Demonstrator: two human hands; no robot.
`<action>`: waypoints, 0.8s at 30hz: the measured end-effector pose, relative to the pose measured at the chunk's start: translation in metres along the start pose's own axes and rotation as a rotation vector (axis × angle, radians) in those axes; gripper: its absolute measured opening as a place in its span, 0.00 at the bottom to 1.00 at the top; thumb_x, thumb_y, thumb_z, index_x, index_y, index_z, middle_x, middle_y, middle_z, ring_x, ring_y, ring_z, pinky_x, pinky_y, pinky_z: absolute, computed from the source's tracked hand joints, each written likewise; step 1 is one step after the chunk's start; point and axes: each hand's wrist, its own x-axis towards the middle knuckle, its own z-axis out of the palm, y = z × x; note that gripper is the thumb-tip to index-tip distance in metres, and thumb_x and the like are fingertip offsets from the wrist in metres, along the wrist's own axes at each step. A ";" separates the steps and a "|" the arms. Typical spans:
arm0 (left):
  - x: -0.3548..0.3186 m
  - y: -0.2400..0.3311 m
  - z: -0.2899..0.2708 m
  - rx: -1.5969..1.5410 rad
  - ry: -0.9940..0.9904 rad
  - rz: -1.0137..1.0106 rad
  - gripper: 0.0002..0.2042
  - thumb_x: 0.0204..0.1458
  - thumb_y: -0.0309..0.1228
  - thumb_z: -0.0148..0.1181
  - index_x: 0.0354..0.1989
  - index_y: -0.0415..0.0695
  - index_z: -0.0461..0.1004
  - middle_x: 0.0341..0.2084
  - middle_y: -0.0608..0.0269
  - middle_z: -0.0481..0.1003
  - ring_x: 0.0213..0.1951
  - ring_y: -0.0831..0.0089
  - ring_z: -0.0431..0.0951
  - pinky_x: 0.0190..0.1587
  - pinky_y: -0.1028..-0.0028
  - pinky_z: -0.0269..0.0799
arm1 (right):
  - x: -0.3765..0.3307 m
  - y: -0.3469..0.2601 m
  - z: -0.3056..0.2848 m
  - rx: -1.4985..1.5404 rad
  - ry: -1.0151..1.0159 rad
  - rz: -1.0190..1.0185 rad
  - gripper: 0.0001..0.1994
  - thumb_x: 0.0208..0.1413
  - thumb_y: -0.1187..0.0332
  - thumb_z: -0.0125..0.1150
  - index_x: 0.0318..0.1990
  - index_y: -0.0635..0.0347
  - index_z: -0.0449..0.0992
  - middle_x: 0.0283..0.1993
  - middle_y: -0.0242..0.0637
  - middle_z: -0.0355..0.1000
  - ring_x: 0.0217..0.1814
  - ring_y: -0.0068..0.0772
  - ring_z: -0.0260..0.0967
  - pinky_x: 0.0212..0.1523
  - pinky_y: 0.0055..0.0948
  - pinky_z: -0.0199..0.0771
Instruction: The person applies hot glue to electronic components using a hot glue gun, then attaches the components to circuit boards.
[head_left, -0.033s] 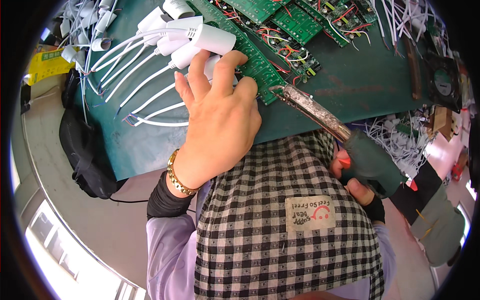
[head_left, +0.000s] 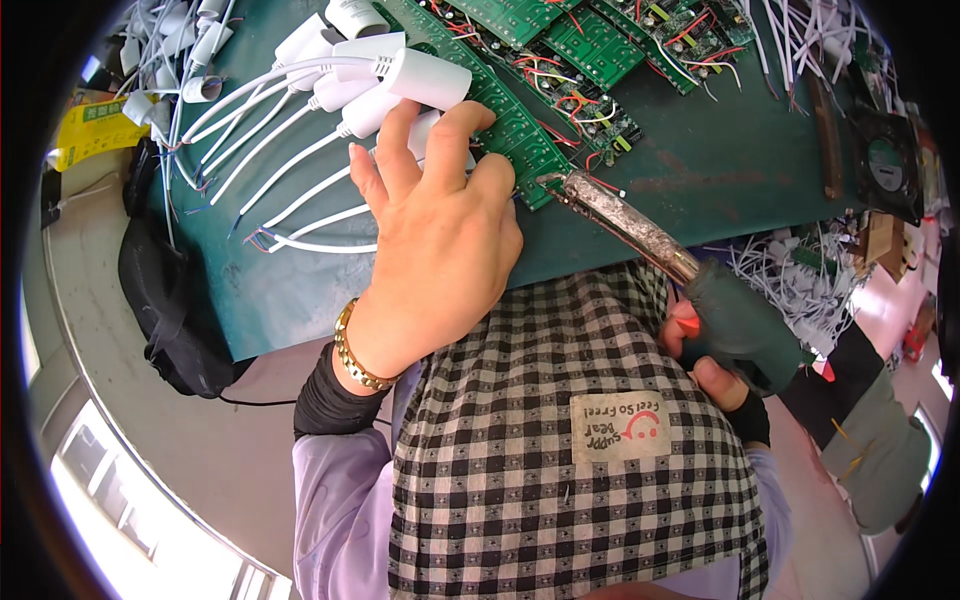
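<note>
My left hand (head_left: 435,230) is bent over a row of white cylindrical housings with white cables (head_left: 430,80), its fingers curled. Thumb and index finger come down at the edge of a long green circuit board strip (head_left: 520,145), around a white cylindrical housing (head_left: 425,130) that the hand largely covers. In my right hand (head_left: 715,375) is the dark handle of a soldering iron (head_left: 640,225). Its worn metal barrel slants up and left, and the tip meets the near end of the strip. Just what the tip touches is too small to tell.
More green circuit boards (head_left: 595,50) with red and white wires lie at the back. Bundles of white cables lie at the far left (head_left: 185,60) and far right (head_left: 810,35). A black round-faced object (head_left: 885,165) stands by the right edge. A black bag (head_left: 170,310) hangs left.
</note>
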 end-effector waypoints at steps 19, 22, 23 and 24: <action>0.001 0.001 -0.002 0.041 -0.066 -0.030 0.06 0.42 0.23 0.58 0.30 0.41 0.70 0.56 0.55 0.58 0.59 0.40 0.51 0.54 0.34 0.47 | 0.002 -0.001 -0.003 -0.034 0.014 -0.054 0.24 0.52 0.61 0.59 0.55 0.65 0.66 0.37 0.44 0.69 0.37 0.37 0.68 0.39 0.33 0.68; 0.000 0.002 -0.003 0.039 -0.061 -0.042 0.06 0.42 0.23 0.58 0.29 0.41 0.70 0.55 0.56 0.59 0.59 0.41 0.51 0.54 0.33 0.48 | 0.014 0.008 -0.004 -0.010 -0.055 -0.278 0.30 0.54 0.52 0.56 0.57 0.62 0.56 0.30 0.39 0.67 0.29 0.33 0.66 0.35 0.30 0.67; 0.000 0.002 -0.003 0.031 -0.058 -0.049 0.06 0.42 0.23 0.58 0.29 0.41 0.70 0.55 0.56 0.59 0.59 0.41 0.51 0.54 0.32 0.48 | 0.022 0.003 -0.001 -0.046 -0.026 -0.346 0.30 0.55 0.52 0.54 0.58 0.61 0.54 0.28 0.38 0.67 0.25 0.33 0.66 0.31 0.29 0.68; 0.000 0.003 -0.002 0.035 -0.049 -0.048 0.06 0.42 0.23 0.58 0.29 0.41 0.70 0.55 0.56 0.59 0.59 0.41 0.51 0.54 0.32 0.48 | 0.029 0.008 0.001 -0.050 -0.030 -0.355 0.30 0.55 0.52 0.54 0.58 0.61 0.54 0.28 0.38 0.67 0.25 0.33 0.66 0.31 0.29 0.68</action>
